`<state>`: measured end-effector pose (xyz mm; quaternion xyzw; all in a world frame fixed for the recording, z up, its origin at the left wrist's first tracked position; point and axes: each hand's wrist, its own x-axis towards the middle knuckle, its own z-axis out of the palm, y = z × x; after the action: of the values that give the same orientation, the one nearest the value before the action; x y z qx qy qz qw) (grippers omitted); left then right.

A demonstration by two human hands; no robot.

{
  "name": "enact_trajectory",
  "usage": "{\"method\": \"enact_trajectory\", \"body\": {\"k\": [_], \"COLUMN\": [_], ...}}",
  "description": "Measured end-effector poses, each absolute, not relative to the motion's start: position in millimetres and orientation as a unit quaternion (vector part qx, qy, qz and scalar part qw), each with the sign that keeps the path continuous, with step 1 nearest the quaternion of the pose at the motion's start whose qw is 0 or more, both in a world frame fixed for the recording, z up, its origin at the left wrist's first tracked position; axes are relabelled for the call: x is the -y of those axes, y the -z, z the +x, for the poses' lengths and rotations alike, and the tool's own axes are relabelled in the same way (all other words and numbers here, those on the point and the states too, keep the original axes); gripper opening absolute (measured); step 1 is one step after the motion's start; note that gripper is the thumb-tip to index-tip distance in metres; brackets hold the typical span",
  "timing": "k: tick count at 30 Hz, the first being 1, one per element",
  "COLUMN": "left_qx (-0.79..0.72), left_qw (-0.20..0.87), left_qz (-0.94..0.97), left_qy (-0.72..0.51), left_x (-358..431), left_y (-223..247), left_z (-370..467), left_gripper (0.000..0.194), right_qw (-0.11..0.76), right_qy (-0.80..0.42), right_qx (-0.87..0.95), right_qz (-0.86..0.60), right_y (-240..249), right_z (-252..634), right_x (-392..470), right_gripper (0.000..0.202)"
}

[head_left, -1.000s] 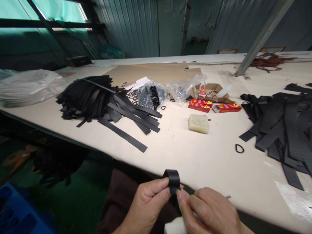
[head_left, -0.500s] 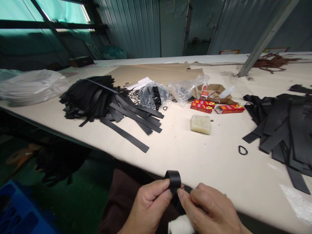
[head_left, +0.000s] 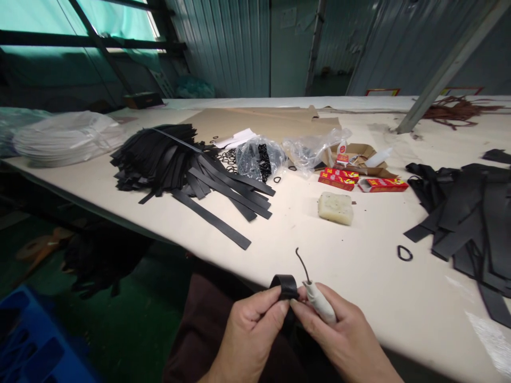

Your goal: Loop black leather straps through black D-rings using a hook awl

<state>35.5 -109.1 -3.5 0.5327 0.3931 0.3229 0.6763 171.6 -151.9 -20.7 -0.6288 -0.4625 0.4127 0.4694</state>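
Note:
My left hand (head_left: 255,327) pinches a black leather strap (head_left: 284,283), bent over into a loop, at the table's front edge. My right hand (head_left: 345,335) is closed around the pale wrapped handle of a hooked awl (head_left: 320,304). The awl's thin dark shaft points up and away from me, its tip bent. The right thumb and fingertips also meet the strap beside the left fingers; the lower part of the strap is hidden in shadow. A black D-ring (head_left: 404,253) lies on the table to the right.
Black straps are heaped at left (head_left: 159,159) and right (head_left: 475,213). Between them are a yellowish wax block (head_left: 335,208), red boxes (head_left: 383,184), a plastic bag of rings (head_left: 255,159) and a cardboard tray (head_left: 369,169). A metal post (head_left: 447,69) rises at the back right.
The awl has swung up in my right hand: its handle was below the hand and now its hooked tip points forward. The strap loop stays pinched, slightly flatter.

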Motion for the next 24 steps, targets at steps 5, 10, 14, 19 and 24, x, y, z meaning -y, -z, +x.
{"method": "enact_trajectory", "body": {"k": [5, 10, 14, 19, 24], "left_qx": [-0.35, -0.287, -0.284, -0.325, -0.286], "left_qw": [0.775, 0.819, 0.791, 0.739, 0.769], "left_qz": [0.418, 0.409, 0.474, 0.534, 0.524], "left_qy": [-0.32, -0.281, -0.26, -0.25, -0.229], "left_x": [107.3, 99.9, 95.9, 94.4, 84.4], "left_y": [7.3, 3.4, -2.4, 1.9, 15.4], "left_z": [35.2, 31.8, 32.6, 35.4, 37.5], "left_gripper": [0.032, 0.024, 0.024, 0.025, 0.025], "right_qw": [0.467, 0.462, 0.45, 0.483, 0.507], "right_qy": [-0.513, -0.533, -0.526, -0.504, -0.5], "right_qx": [0.388, 0.371, 0.386, 0.395, 0.402], "right_qz": [-0.607, -0.604, -0.61, -0.597, -0.576], "right_y": [13.5, 9.9, 9.0, 11.6, 15.4], "right_z": [169.9, 171.4, 171.5, 172.5, 174.5], "right_x": [148.9, 148.7, 147.4, 145.3, 139.1], "right_gripper": [0.02, 0.022, 0.023, 0.021, 0.021]}}
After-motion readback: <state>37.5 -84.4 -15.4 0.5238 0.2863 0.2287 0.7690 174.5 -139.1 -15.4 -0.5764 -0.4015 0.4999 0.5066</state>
